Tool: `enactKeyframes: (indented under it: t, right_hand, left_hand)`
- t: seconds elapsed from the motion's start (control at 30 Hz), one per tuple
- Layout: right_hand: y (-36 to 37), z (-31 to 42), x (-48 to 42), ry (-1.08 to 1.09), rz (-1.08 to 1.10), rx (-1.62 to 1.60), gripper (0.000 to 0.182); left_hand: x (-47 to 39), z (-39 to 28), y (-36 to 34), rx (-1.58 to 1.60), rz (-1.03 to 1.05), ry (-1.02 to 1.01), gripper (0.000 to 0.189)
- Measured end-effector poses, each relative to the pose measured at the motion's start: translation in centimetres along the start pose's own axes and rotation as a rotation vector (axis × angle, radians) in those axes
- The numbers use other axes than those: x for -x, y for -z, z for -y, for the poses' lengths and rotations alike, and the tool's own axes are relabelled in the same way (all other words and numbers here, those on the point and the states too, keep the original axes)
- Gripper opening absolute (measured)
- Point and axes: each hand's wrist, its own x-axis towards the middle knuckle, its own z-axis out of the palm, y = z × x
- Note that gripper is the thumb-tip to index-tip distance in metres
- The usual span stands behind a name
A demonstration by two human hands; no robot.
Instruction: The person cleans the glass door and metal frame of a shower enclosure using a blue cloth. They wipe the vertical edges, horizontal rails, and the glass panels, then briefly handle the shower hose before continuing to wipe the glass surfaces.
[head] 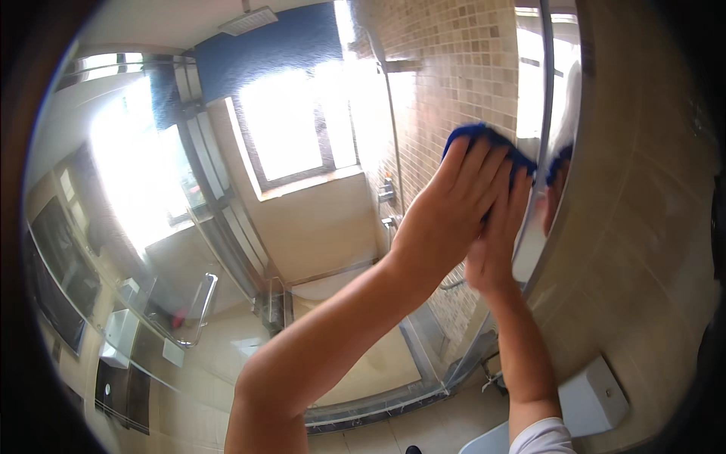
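Note:
My left hand (451,198) lies flat over a dark blue cloth (482,130), fingers extended upward. Close beside it, my right hand (499,238) has its fingers on the cloth's lower right part. Both hands press the cloth against a glass shower panel (527,258), near its upright metal edge strip (545,74). A reflection of the cloth and fingers shows just right of that strip. Much of the cloth is hidden under my hands.
Behind the glass are a mosaic-tiled wall (454,51), a shower mixer (388,221) and a bright window (283,125). An opened glass door with a metal handle (207,309) stands left. A white toilet tank (595,397) is low right, by the raised shower kerb (374,408).

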Motion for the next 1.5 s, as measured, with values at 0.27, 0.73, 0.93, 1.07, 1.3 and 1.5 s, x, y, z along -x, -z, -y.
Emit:
enactKeyframes:
  t: [0.27,0.73,0.93,1.07,1.3,1.5]
  right_hand:
    - [-5.9,13.2,1.4,0.266,0.159,-0.056,0.117]
    - [3.0,1.9,-13.7,0.386,0.182,0.257,0.095]
    - [4.2,-5.7,-1.4,0.302,-0.068,0.221,0.051]
    - [3.5,-3.6,7.2,0.065,0.070,0.270,0.049]
    - [0.9,-1.1,24.8,-0.433,0.292,0.022,0.077]
    - [1.4,4.0,33.3,-0.519,0.477,0.007,0.080]
  left_hand:
    - [18.6,3.5,2.3,0.009,0.106,0.390,0.082]
    - [-1.4,6.5,2.7,0.081,-0.150,0.355,0.088]
    - [-2.2,-3.9,-2.2,0.115,0.079,0.089,0.086]
    - [1.4,-10.0,-3.8,0.040,0.253,-0.068,0.075]
    - [13.1,-20.3,-6.1,0.118,0.456,-0.305,0.074]
    - [23.9,-25.8,-5.9,0.228,0.561,-0.343,0.070]
